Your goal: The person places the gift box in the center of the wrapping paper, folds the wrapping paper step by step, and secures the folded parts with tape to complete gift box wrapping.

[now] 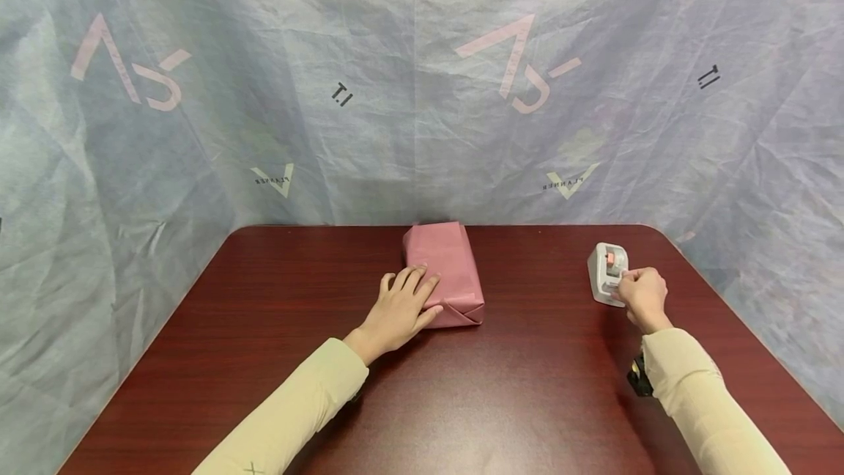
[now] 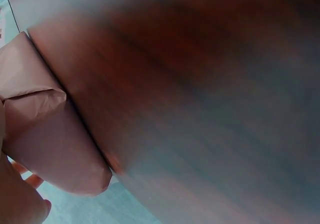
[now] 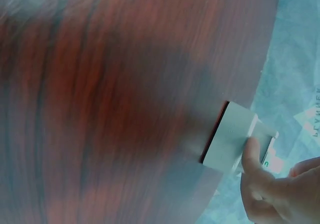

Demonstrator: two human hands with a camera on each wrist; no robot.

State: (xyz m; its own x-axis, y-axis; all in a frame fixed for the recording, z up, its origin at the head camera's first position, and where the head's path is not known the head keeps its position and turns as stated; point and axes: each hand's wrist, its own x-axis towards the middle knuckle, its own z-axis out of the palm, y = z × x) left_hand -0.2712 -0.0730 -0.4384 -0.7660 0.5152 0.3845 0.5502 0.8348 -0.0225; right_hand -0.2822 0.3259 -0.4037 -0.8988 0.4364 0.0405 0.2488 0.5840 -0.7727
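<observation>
A box wrapped in pink paper lies on the table, its folded end flap facing the person. My left hand rests on its near left part, fingers spread over the top and side. To the right stands a white tape dispenser with a roll of clear tape on an orange core. At its front end, my right hand has thumb and curled fingers pinched together at the tape's loose end. In the right wrist view the thumb overlaps the dispenser's front; the tape strip itself is mostly hidden by the fingers.
The dark red wooden table has rounded far corners. Grey printed cloth hangs behind it and along both sides, close to the table's edges. A small dark device sits under the right wrist.
</observation>
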